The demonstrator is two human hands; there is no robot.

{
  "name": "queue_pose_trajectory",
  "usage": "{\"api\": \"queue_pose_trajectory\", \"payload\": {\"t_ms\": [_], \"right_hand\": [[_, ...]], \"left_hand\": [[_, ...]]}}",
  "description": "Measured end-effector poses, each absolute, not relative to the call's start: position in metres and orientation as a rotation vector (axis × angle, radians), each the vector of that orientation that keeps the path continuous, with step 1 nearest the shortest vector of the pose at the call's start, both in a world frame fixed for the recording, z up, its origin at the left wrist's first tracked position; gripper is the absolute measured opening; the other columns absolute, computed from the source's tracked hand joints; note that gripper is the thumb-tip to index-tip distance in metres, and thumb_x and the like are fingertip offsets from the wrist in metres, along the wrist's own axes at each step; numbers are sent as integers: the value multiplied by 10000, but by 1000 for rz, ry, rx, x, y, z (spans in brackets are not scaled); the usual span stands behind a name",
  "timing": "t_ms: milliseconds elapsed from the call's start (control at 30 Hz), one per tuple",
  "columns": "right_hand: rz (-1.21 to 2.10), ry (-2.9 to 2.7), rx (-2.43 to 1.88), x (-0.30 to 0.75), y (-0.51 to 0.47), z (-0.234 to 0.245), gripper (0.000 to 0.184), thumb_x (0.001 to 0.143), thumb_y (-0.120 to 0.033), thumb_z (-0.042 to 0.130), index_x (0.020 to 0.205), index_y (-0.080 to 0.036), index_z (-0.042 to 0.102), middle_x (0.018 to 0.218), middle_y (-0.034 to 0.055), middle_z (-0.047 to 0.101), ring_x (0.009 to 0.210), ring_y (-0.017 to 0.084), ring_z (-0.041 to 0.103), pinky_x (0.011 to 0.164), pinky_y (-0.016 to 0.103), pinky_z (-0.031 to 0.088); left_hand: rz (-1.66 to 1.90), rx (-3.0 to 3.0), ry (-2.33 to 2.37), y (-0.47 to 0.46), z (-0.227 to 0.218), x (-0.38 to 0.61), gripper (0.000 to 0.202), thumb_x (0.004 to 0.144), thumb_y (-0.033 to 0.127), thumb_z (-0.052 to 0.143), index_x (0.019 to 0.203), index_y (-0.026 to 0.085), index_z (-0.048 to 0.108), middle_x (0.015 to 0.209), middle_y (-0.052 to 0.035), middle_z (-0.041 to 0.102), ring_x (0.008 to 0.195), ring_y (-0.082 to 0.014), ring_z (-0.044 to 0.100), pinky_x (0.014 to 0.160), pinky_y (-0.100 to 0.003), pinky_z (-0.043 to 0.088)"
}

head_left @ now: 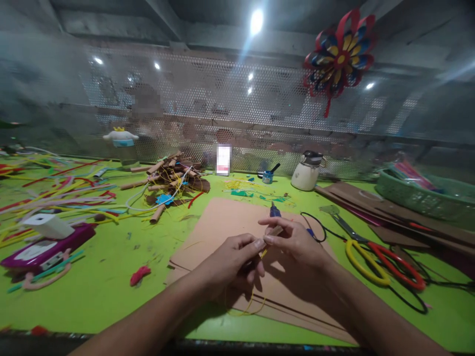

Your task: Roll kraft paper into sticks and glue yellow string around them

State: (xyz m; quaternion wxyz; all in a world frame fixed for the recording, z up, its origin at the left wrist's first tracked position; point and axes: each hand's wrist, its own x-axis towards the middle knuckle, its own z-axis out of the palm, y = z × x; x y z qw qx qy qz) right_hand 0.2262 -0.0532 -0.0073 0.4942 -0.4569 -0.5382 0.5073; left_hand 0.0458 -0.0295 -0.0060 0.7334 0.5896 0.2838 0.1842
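Observation:
Over a stack of brown cardboard sheets [222, 217], my two hands meet at the fingertips. A small rolled piece of brown cardboard [274, 231] is pinched in my right hand [293, 242]. My left hand [237, 254] is closed at the roll's near end, thumb and forefinger pressed together there; its other fingers curl below. Yellow string [252, 299] hangs beneath the hands and loops onto the sheets. Just beyond my right fingers lies a dark blue tool, probably a glue gun [274, 210], partly hidden, with a black cord nearby.
Large scissors [371, 257] with yellow and red handles lie right. Behind them are cardboard pieces and a green basket [419, 195]. A pile of cardboard rolls [174, 178] sits back left, near a purple power strip [48, 247]. A pitcher [307, 170] and lit phone [223, 159] stand behind.

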Motion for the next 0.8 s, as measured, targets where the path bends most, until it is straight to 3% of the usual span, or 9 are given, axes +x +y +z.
{"api": "queue_pose_trajectory", "payload": {"t_ms": [167,267,433,533,700,800], "right_hand": [[1212,-1246,-1169,215,-57,-9,369,631,-249,722,979,-183,618,720,7,579,652,139,564,592,265,434],[1299,-1150,-1151,209,-59,-12,370,694,-304,669,1044,-216,590,745,10,596,615,144,576,565,282,437],[1263,-1340,-1125,223,-52,-11,325,772,-342,601,1044,-165,621,803,57,641,724,159,588,694,310,441],[1149,-1379,-1167,234,-47,-10,311,775,-327,600,1050,-183,621,774,35,636,693,141,572,665,290,438],[1044,-1390,-1211,236,-44,-11,241,731,-302,641,935,-175,657,728,35,639,669,143,573,618,275,439],[1006,-1365,-1235,235,-44,-10,223,711,-319,649,875,-170,678,710,40,642,646,145,567,597,277,438]], "left_hand": [[471,1308,645,-30,-13,48,367,798,521,481,859,160,481,631,-14,564,467,-85,501,432,-195,389],[547,1303,701,-30,-20,51,309,798,451,515,841,147,484,612,-18,566,472,-89,510,454,-202,399],[532,1189,688,-26,-22,50,187,777,312,543,805,151,453,622,-39,601,447,-102,524,459,-227,416],[486,1117,625,-24,-20,46,150,761,268,542,778,157,442,647,-62,621,442,-118,532,455,-254,432],[461,1101,597,-24,-16,43,165,758,294,565,780,146,494,680,-76,633,473,-120,549,474,-248,430],[386,1118,606,-24,-11,41,331,788,429,512,769,105,578,698,-119,635,531,-135,569,500,-244,424]]}}
